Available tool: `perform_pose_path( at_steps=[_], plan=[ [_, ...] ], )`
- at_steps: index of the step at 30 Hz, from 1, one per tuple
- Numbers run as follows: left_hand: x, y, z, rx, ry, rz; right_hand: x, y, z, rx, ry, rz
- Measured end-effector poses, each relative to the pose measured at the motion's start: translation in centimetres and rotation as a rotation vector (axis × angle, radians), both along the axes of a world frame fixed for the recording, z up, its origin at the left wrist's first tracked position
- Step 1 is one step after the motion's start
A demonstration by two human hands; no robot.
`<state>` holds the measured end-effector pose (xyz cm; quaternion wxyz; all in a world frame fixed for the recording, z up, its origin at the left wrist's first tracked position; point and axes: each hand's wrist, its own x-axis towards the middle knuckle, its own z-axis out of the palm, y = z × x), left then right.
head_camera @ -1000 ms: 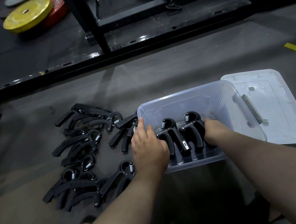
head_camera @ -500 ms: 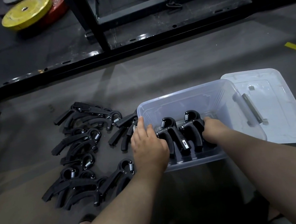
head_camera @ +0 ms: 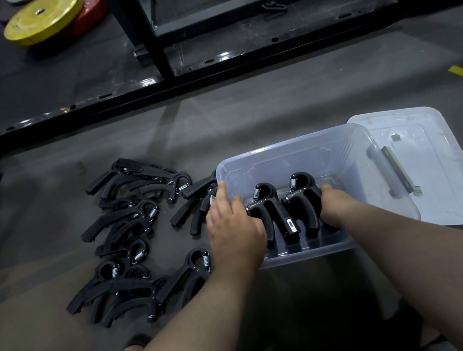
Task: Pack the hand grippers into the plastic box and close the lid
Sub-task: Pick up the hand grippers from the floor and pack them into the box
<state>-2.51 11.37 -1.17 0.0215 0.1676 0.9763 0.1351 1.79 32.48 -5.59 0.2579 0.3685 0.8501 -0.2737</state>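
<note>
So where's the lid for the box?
The lid lies flat on the floor at the right of the head view, just beyond the right wall of the plastic box.

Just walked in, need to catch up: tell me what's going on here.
A person is packing a plastic box on the floor. Both hands reach into it, the left hand touching the left gripper, the right hand against the right gripper. More grippers lie on the floor beside it; the lid lies off.
</note>
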Motion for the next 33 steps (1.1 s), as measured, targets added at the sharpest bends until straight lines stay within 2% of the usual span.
perform_pose_path(
  at_steps=[17, 33],
  plan=[
    [0.0, 0.0, -0.4, 0.005, 0.036, -0.003, -0.2, 0.1, -0.7, 0.088, -0.039, 0.076],
    [0.0, 0.0, -0.5, 0.028, 0.055, -0.001, -0.3, 0.2, -1.3, 0.024, -0.042, 0.035]
  ],
)
